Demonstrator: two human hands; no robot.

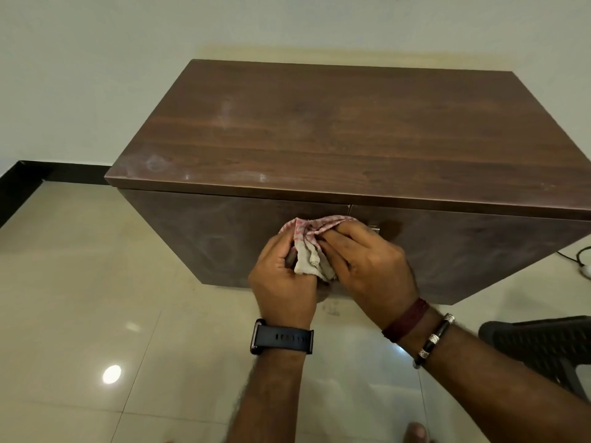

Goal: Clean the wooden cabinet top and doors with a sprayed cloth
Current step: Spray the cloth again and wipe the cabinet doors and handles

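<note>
Two hands meet in front of the wooden cabinet (319, 129), both gripping one bunched cloth (311, 247) between them. The left hand (283, 276) has its fingers (289, 251) curled round the pale lower folds of the cloth, and the right hand (367, 260) pinches the upper, red-checked part with bent fingers (332, 235). The cloth is held just in front of the closed doors (224, 238), near the seam where the two meet; whether it touches the wood cannot be told. A small metal handle (374, 229) shows beside the right hand. The cabinet top carries pale smudges near its front left corner and along the front edge. A dark watch (281, 338) sits on the left wrist; a red band (406, 319) and a black beaded bracelet (433, 340) sit on the right. The cabinet stands on a glossy tiled floor (96, 282) against a pale wall (96, 75), with a black chair (543, 343) at the right and a cable (575, 260) beyond it.
</note>
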